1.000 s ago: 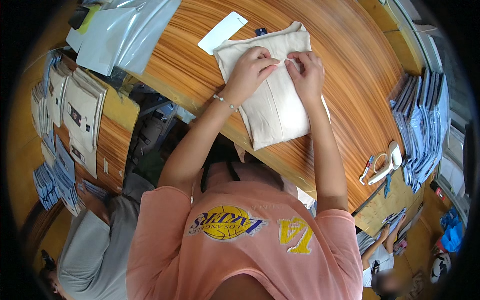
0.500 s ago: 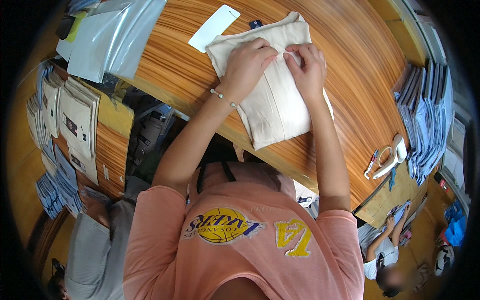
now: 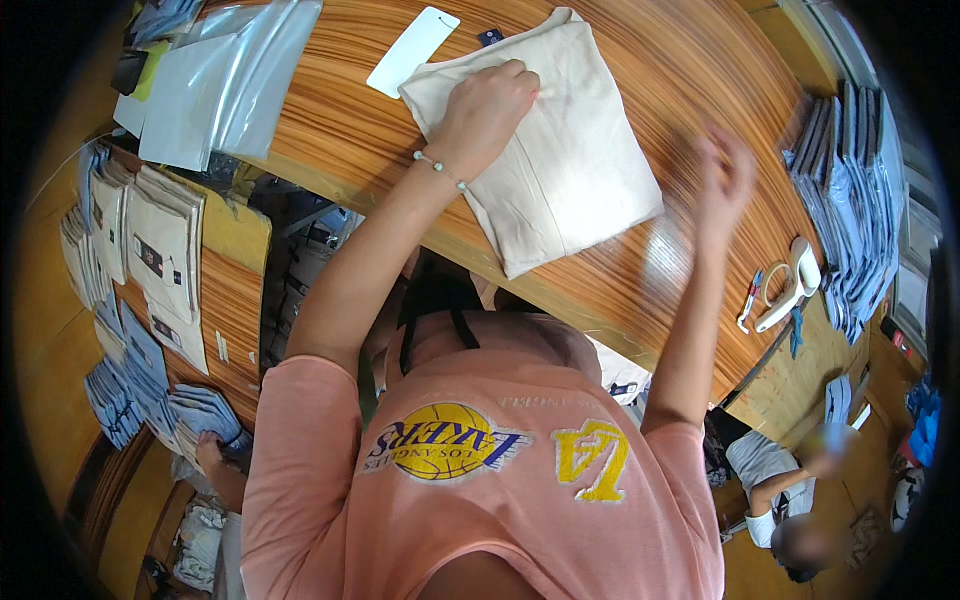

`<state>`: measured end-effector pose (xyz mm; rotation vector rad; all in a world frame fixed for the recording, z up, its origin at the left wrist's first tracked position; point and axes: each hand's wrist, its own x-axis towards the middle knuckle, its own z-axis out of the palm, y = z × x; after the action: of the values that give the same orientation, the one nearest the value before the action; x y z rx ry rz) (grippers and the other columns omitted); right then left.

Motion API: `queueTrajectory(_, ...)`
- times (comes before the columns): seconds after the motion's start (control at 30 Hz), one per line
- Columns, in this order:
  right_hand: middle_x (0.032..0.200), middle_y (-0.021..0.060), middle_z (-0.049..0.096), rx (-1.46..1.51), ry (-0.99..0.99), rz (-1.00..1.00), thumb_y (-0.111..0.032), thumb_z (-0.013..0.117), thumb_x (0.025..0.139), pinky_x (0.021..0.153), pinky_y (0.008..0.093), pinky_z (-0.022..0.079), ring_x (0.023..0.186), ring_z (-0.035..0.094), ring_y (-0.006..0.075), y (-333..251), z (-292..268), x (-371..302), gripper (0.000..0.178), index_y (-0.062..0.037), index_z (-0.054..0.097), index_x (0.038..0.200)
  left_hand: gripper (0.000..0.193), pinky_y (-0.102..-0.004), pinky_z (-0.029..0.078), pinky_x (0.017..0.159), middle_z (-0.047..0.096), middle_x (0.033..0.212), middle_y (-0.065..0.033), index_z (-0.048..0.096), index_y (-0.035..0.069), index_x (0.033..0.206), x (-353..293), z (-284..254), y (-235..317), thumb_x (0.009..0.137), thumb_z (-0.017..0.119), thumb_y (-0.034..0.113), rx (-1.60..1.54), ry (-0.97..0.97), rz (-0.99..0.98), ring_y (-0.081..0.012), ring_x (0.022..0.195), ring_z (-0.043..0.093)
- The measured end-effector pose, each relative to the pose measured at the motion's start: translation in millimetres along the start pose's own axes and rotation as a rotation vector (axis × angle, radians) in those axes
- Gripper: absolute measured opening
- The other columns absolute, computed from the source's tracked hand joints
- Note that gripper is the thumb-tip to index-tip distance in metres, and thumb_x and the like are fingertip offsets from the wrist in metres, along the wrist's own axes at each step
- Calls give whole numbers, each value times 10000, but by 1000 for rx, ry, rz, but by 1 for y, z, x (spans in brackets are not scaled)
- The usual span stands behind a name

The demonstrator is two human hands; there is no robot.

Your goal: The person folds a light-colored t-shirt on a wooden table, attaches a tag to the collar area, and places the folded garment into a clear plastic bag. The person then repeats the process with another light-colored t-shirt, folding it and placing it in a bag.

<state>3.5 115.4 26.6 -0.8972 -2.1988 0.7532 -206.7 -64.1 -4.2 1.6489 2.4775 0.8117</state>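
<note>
A folded cream garment (image 3: 575,150) lies on the wood-grain table, with a small dark label (image 3: 490,38) at its far edge. My left hand (image 3: 490,112) rests on its upper left part, fingers curled and pinching the cloth near the middle. A beaded bracelet circles that wrist. To the right of the garment, my right hand (image 3: 725,180) is off the cloth, above the table. It is blurred, but its thumb and fingers look apart with nothing between them. A white card tag (image 3: 412,52) lies beside the garment's upper left corner.
Clear plastic bags (image 3: 235,85) lie at the far left. Stacked cream garments (image 3: 160,245) fill a left side table. On the right are a white handheld scanner (image 3: 795,285), a small cutter (image 3: 749,300) and packed blue garments (image 3: 850,200). Co-workers are at both sides.
My right hand has let go of the garment and swung right. My left hand stays on the cloth, its fingers now more curled. The garment's right edge now lies flatter and uncovered.
</note>
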Motion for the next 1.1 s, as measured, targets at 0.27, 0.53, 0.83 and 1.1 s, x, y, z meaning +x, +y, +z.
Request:
queueTrajectory(0.27,1137,240,539,-808,29,330,-347,611,865,902,457,396,1064,489,393,153,-153,-128,497,6,530,1204,114,-379,469,704,579,863,-149,494,-5,870,-3,9,-7,903,491,104,-154,57,-41,-325,813,570)
queueTrajectory(0.53,1104,182,554,-1087,229,317,-353,627,846,868,471,397,1034,494,359,121,-133,-134,441,-57,564,1167,153,-346,476,727,593,923,-144,579,-4,938,-4,1,-7,882,567,138,-409,79,-145,-296,802,588)
queueTrajectory(0.83,1112,180,526,-1003,286,364,-397,688,788,830,512,385,1016,485,359,124,-138,-122,483,-20,548,1057,330,-548,245,994,496,1282,-11,620,236,1162,-20,9,-4,854,587,350,152,81,-49,-283,1218,381)
queueTrajectory(1.1,794,151,610,-467,233,308,-100,589,871,724,389,448,756,570,267,121,-128,-130,141,39,583,850,700,-587,75,1074,368,1423,-6,424,264,1357,-22,16,-7,765,602,593,140,0,-80,-263,1369,216)
